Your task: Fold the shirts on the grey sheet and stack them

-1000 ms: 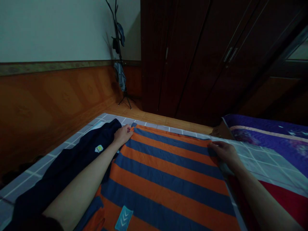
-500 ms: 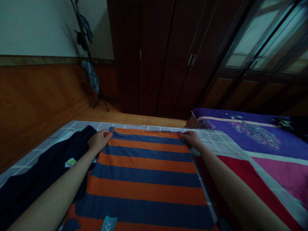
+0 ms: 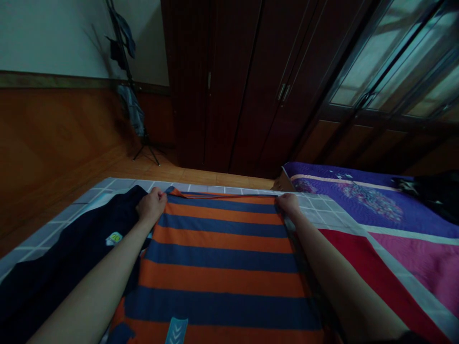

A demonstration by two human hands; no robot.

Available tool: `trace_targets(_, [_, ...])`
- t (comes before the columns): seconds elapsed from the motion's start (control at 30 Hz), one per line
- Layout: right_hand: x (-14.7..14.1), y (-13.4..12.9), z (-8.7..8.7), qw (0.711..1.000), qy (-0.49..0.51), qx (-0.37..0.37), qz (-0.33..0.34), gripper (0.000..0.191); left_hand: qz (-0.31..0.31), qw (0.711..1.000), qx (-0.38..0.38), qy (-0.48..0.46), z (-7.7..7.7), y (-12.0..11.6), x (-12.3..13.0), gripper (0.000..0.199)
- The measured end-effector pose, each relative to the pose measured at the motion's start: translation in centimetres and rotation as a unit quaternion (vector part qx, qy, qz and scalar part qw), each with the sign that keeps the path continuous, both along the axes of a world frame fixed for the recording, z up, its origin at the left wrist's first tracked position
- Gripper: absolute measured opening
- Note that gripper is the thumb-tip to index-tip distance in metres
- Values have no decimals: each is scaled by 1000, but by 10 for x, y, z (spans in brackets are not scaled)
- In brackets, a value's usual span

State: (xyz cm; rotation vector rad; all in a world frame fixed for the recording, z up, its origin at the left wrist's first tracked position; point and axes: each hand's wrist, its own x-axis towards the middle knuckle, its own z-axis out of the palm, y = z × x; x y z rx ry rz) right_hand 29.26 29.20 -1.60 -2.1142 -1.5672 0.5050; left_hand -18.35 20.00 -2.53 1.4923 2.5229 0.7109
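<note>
A striped orange and blue shirt point(image 3: 222, 258) lies spread out in front of me, its near end cut off by the bottom of the view. A light blue patch with white arrow marks point(image 3: 177, 330) shows on its lower part. My left hand point(image 3: 152, 204) is closed on the shirt's far left corner. My right hand point(image 3: 288, 204) is closed on the far right corner. Between them the far edge is pulled straight and slightly raised, with a fold along it. Beside my left arm lies a dark navy garment point(image 3: 71, 248) with a small badge point(image 3: 114, 238).
Under the clothes is a grey checked cloth point(image 3: 322, 210). Red fabric point(image 3: 362, 263) lies right of my right arm. A bed with a purple cover point(image 3: 322, 177) stands at the right. Beyond are a dark wardrobe point(image 3: 233, 95) and a coat stand point(image 3: 124, 57).
Both hands have closed more tightly on the shirt's far corners. The far edge has lifted and folded slightly, and its right corner has shifted a little to the right.
</note>
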Motion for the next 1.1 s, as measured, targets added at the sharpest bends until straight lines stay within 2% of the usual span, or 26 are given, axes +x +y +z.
trace_targets(0.13, [-13, -12, 16, 996, -88, 4, 0, 30, -54, 996, 63, 37, 10, -11, 13, 32])
trace_targets(0.27, [-40, -44, 27, 985, -156, 67, 24, 47, -208, 972, 89, 69, 16, -17, 24, 33])
trace_targets(0.3, [-47, -54, 26, 980, -171, 87, 51, 51, -250, 962, 79, 73, 14, -16, 25, 32])
trace_targets(0.37, [-57, -70, 19, 956, -213, 115, 166, 54, -308, 947, 51, 75, 8, -14, 26, 35])
trace_targets(0.43, [-58, -79, 10, 916, -267, 113, 279, 53, -321, 944, 25, 73, 0, -11, 23, 43])
trace_targets(0.47, [-55, -79, 6, 902, -295, 106, 298, 53, -317, 946, 15, 72, -2, -10, 22, 47])
trace_targets(0.5, [-52, -78, 3, 898, -319, 98, 287, 53, -310, 948, 9, 72, -4, -9, 21, 50])
trace_targets(0.6, [-56, -71, 0, 910, -347, 93, 205, 54, -298, 951, 10, 76, -3, -9, 21, 54])
trace_targets(0.67, [-81, -76, -1, 905, -339, 108, 234, 57, -308, 948, 24, 80, 0, -10, 23, 51])
trace_targets(0.73, [-123, -93, -3, 887, -310, 131, 316, 60, -324, 942, 33, 83, 3, -10, 26, 45])
trace_targets(0.8, [-171, -111, -7, 857, -263, 147, 419, 62, -338, 937, 33, 82, 4, -10, 27, 43])
trace_targets(0.87, [-210, -118, -11, 828, -232, 152, 487, 64, -346, 935, 25, 79, 1, -10, 26, 43])
trace_targets(0.9, [-221, -114, -11, 826, -229, 146, 494, 65, -348, 934, 19, 76, -1, -9, 25, 44])
trace_targets(0.97, [-225, -96, -7, 848, -248, 118, 454, 64, -348, 935, 6, 72, -4, -8, 22, 46])
trace_targets(1.1, [-182, -51, 7, 901, -278, 94, 319, 61, -342, 937, -15, 67, -6, -8, 19, 52])
